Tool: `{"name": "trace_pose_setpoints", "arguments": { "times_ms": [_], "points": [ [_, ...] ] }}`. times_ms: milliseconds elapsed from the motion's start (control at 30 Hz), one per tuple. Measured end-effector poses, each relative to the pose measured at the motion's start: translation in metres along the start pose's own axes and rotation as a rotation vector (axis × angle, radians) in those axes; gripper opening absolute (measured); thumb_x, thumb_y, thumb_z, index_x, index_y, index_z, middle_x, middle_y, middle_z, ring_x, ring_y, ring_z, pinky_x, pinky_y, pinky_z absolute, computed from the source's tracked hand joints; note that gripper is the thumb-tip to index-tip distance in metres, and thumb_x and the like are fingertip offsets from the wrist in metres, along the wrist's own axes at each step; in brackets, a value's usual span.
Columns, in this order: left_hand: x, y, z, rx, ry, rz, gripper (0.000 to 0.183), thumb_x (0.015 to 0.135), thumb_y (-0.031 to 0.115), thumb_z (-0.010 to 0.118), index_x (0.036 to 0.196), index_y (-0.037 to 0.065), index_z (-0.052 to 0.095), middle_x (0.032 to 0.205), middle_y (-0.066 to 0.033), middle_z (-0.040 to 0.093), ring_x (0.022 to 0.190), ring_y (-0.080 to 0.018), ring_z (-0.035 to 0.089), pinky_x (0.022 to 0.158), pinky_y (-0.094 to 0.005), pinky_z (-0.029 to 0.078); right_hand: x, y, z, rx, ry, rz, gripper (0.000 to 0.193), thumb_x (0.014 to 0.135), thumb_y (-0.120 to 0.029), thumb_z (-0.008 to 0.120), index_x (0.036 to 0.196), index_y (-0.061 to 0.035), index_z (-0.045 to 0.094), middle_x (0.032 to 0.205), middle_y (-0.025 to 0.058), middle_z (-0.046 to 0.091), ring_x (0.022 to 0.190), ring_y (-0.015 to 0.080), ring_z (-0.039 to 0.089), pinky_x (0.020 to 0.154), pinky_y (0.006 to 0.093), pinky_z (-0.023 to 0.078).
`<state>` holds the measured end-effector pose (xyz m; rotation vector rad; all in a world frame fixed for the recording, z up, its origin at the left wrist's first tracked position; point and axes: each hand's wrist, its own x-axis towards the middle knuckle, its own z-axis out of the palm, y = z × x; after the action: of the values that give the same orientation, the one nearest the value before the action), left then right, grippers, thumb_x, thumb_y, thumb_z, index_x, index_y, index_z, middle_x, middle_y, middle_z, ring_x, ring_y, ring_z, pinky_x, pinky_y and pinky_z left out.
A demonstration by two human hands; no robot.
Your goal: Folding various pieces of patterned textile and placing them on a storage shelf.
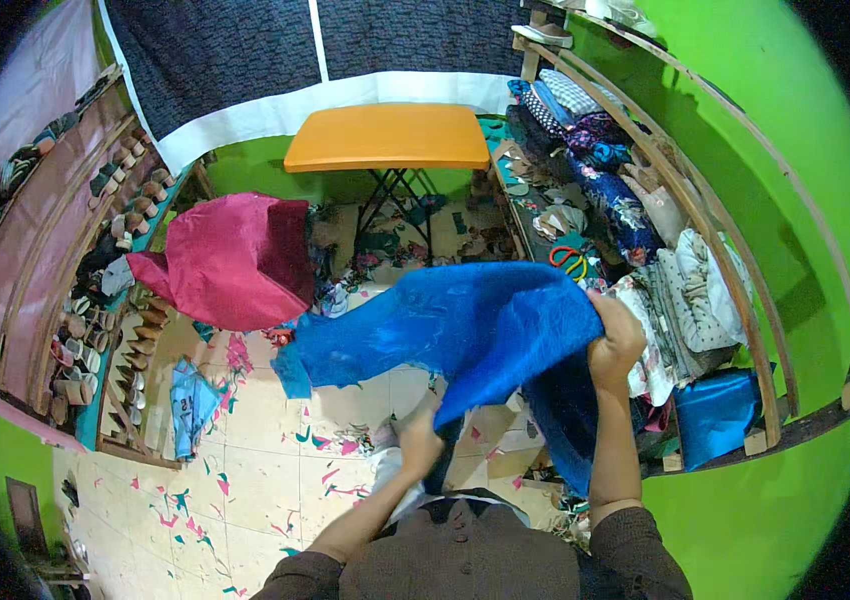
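A large piece of blue cloth hangs in the air before me, spread out toward the left and folded over on the right. My right hand is raised and closed on its upper right edge. Lower and nearer to my body, my left hand grips the cloth's near corner, slightly smeared by motion. A darker blue fold drops down beside my right forearm. Just beyond the cloth, scissors with red and yellow handles lie on the bench at the right.
An orange folding table stands at the back. Crimson cloth is draped at the left, by racks of shoes. Folded fabrics fill the right-hand shelf. Pink and green scraps litter the tiled floor, near a light-blue cloth piece.
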<state>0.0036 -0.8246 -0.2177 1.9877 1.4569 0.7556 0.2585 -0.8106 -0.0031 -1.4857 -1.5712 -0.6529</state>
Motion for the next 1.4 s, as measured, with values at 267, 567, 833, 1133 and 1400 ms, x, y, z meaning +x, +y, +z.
{"name": "trace_pose_setpoints", "arguments": {
  "times_ms": [267,567,833,1133,1400],
  "points": [
    [0.148,-0.004,-0.163,0.083,0.462,0.129,0.043,0.066,-0.007,0.046,0.105,0.006,0.058,0.093,-0.0205,0.06,0.082,-0.034,0.06,0.071,-0.0393,0.046,0.026,0.032,0.071,-0.053,-0.027,0.214,0.028,0.072,-0.009,0.053,0.098,-0.0077,0.061,0.087,0.0114,0.064,0.078,0.0295,0.06,0.067,0.0368,0.047],
    [0.294,0.014,-0.32,0.901,0.542,0.741,0.033,0.073,0.011,0.052,0.106,0.014,0.057,0.076,-0.0025,0.057,0.056,-0.0175,0.057,0.046,-0.0313,0.044,0.005,0.053,0.237,-0.027,-0.581,0.371,0.02,0.073,-0.021,0.062,0.092,-0.0149,0.065,0.083,0.0116,0.064,0.076,0.0332,0.06,0.065,0.0401,0.046],
    [0.406,-0.025,-0.371,1.138,0.311,0.912,0.028,0.077,0.015,0.05,0.104,0.017,0.056,0.067,-0.0024,0.055,0.049,-0.0164,0.055,0.043,-0.0296,0.045,0.153,0.075,0.297,-0.16,0.202,0.201,0.022,0.082,-0.018,0.049,0.101,-0.0123,0.057,0.09,0.008,0.057,0.084,0.0309,0.055,0.07,0.0396,0.044],
    [0.573,-0.009,-0.375,1.099,0.331,0.845,0.012,0.081,0.027,0.051,0.081,0.016,0.049,0.056,-0.0059,0.056,0.05,-0.0231,0.059,0.04,-0.0339,0.044,0.307,0.11,0.338,-0.641,0.497,0.068,0.019,0.08,-0.024,0.054,0.096,-0.0158,0.06,0.08,0.0003,0.058,0.079,0.0196,0.056,0.07,0.0322,0.039],
    [0.728,-0.09,-0.302,0.728,0.504,0.486,0.028,0.077,0.036,0.059,0.079,0.01,0.049,0.063,-0.0114,0.058,0.057,-0.0306,0.059,0.047,-0.0406,0.045,0.352,0.179,0.473,-0.551,0.227,-0.018,0.021,0.069,-0.005,0.055,0.087,-0.0166,0.054,0.073,0.0019,0.05,0.07,0.0205,0.055,0.055,0.0348,0.046]
  ]
}}
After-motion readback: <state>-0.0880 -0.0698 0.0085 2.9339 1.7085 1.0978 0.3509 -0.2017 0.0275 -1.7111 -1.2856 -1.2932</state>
